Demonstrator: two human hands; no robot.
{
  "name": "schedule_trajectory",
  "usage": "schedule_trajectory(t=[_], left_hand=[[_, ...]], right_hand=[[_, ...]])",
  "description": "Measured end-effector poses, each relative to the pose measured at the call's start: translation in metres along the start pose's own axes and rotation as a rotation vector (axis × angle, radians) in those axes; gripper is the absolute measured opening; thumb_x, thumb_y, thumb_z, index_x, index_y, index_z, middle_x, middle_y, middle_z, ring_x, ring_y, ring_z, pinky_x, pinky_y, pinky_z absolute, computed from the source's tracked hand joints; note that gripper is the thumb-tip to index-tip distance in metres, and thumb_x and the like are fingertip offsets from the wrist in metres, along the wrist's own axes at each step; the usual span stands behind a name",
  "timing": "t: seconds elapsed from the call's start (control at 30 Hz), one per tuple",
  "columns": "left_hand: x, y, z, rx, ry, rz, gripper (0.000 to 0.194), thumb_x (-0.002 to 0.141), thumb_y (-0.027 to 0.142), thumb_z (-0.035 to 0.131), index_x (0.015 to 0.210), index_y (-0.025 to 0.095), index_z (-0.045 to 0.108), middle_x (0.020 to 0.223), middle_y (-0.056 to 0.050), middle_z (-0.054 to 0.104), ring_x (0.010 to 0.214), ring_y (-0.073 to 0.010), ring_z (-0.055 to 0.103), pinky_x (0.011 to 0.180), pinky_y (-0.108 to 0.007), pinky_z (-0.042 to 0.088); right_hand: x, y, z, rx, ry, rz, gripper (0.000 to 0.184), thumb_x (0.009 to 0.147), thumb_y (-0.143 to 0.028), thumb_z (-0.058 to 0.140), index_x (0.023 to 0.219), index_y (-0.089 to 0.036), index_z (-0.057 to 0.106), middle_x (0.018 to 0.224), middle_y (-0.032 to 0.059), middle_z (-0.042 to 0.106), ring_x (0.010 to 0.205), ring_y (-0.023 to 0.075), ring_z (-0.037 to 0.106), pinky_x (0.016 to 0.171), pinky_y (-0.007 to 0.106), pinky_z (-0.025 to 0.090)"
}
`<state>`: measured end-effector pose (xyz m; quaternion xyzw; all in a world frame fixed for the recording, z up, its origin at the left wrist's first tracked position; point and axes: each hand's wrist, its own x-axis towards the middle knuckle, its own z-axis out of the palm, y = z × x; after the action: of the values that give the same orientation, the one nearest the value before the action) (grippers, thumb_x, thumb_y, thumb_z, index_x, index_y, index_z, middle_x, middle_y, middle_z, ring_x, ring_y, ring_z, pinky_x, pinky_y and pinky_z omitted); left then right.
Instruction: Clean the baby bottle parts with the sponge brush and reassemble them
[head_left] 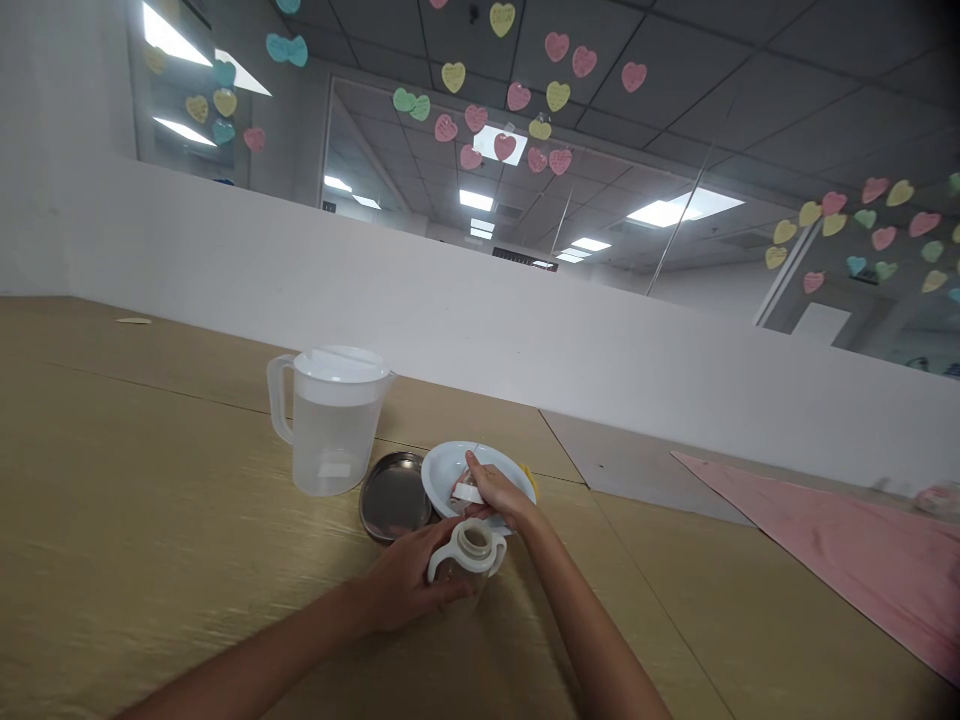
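Observation:
My left hand (pixel 412 577) is wrapped round a clear baby bottle (pixel 474 542) with a white collar and two white side handles. The bottle stands upright, its round mouth uncovered. Just beyond it, my right hand (pixel 496 494) is closed on a bottle top (pixel 468 493) with a white ring and a clear part; its exact shape is partly hidden by my fingers. That hand is over a white bowl (pixel 444 462), whose inside is partly covered by the hand. Left of the bowl sits a round, shallow metal dish (pixel 395 497).
A translucent pitcher (pixel 336 430) with a white lid and clear liquid stands behind the dish. Something yellow (pixel 532 480) shows at the bowl's right edge. A pink cloth (pixel 847 545) lies at the right. A low white wall (pixel 465 320) with glass above borders the brown table (pixel 187 500).

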<state>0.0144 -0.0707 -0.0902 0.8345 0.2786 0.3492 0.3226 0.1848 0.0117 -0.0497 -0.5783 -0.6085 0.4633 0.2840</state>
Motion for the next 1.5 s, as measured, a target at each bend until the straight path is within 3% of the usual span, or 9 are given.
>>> schedule_trajectory(t=[0.2,0.37,0.47,0.6,0.83,1.0,1.13,1.27,1.5], left_hand=[[0.000,0.001,0.001,0.002,0.016,-0.001,0.058,0.080,0.041,0.060,0.132,0.022,0.043,0.122,-0.006,0.059,0.101,-0.0234,0.057,0.094,-0.034,0.042],[0.000,0.005,-0.001,0.005,0.013,-0.014,0.053,0.079,0.040,0.059,0.127,0.021,0.047,0.116,-0.005,0.062,0.096,-0.0221,0.058,0.092,-0.033,0.043],[0.000,0.005,-0.001,0.001,0.016,-0.019,0.052,0.079,0.041,0.060,0.126,0.021,0.048,0.114,-0.005,0.062,0.095,-0.0219,0.058,0.092,-0.033,0.042],[0.001,0.006,-0.001,-0.018,0.020,0.004,0.050,0.080,0.040,0.059,0.125,0.021,0.048,0.112,-0.004,0.063,0.095,-0.0213,0.058,0.091,-0.031,0.043],[0.001,0.003,-0.001,-0.012,0.019,-0.008,0.053,0.079,0.040,0.060,0.127,0.020,0.047,0.113,-0.005,0.063,0.097,-0.0217,0.057,0.092,-0.031,0.041],[0.000,0.002,0.000,0.005,-0.001,-0.013,0.053,0.079,0.040,0.060,0.126,0.021,0.047,0.115,-0.005,0.062,0.096,-0.0214,0.058,0.092,-0.031,0.042],[0.000,0.002,0.001,-0.006,0.028,-0.006,0.050,0.080,0.039,0.059,0.125,0.021,0.048,0.115,-0.005,0.062,0.097,-0.0214,0.057,0.090,-0.030,0.042],[0.001,0.003,0.001,-0.011,0.026,-0.011,0.048,0.080,0.038,0.060,0.124,0.022,0.049,0.114,-0.004,0.062,0.096,-0.0208,0.057,0.090,-0.030,0.042],[0.001,0.003,0.000,-0.012,0.016,-0.008,0.051,0.079,0.037,0.060,0.126,0.021,0.047,0.115,-0.004,0.062,0.096,-0.0211,0.057,0.090,-0.030,0.042]], right_hand=[[0.004,0.002,-0.004,-0.091,0.084,-0.042,0.062,0.082,-0.072,0.029,0.084,-0.016,0.056,0.063,0.0047,0.062,0.042,0.0159,0.059,0.037,0.025,0.044],[0.004,-0.002,-0.008,-0.176,0.172,-0.143,0.059,0.083,-0.068,0.034,0.074,-0.015,0.059,0.053,0.0025,0.057,0.037,0.0102,0.048,0.033,0.020,0.032],[-0.001,-0.007,-0.009,0.051,0.106,-0.168,0.056,0.082,-0.068,0.036,0.079,-0.017,0.057,0.050,-0.0023,0.053,0.036,0.0063,0.037,0.033,0.017,0.024],[-0.006,-0.014,-0.012,0.467,-0.033,-0.089,0.051,0.080,-0.069,0.039,0.075,-0.019,0.047,0.054,-0.0054,0.049,0.035,0.0032,0.031,0.033,0.016,0.016],[-0.008,-0.019,-0.016,0.549,-0.159,-0.051,0.025,0.077,-0.038,0.059,0.072,-0.017,0.048,0.050,-0.0059,0.046,0.038,0.0040,0.038,0.035,0.016,0.025],[-0.012,-0.020,-0.013,0.484,-0.116,-0.124,0.028,0.075,-0.043,0.058,0.083,-0.016,0.054,0.050,-0.0070,0.046,0.036,0.0042,0.036,0.034,0.017,0.025],[-0.017,-0.024,-0.008,0.344,-0.054,-0.205,0.032,0.076,-0.046,0.055,0.077,-0.014,0.056,0.053,-0.0049,0.048,0.037,0.0042,0.036,0.034,0.018,0.027],[-0.017,-0.026,-0.005,0.218,0.023,-0.219,0.029,0.077,-0.043,0.051,0.076,-0.015,0.058,0.064,-0.0015,0.055,0.039,0.0046,0.039,0.034,0.019,0.030],[-0.008,-0.016,-0.007,0.115,0.069,-0.238,0.029,0.076,-0.042,0.049,0.071,-0.015,0.060,0.065,0.0000,0.057,0.041,0.0092,0.050,0.038,0.022,0.039]])
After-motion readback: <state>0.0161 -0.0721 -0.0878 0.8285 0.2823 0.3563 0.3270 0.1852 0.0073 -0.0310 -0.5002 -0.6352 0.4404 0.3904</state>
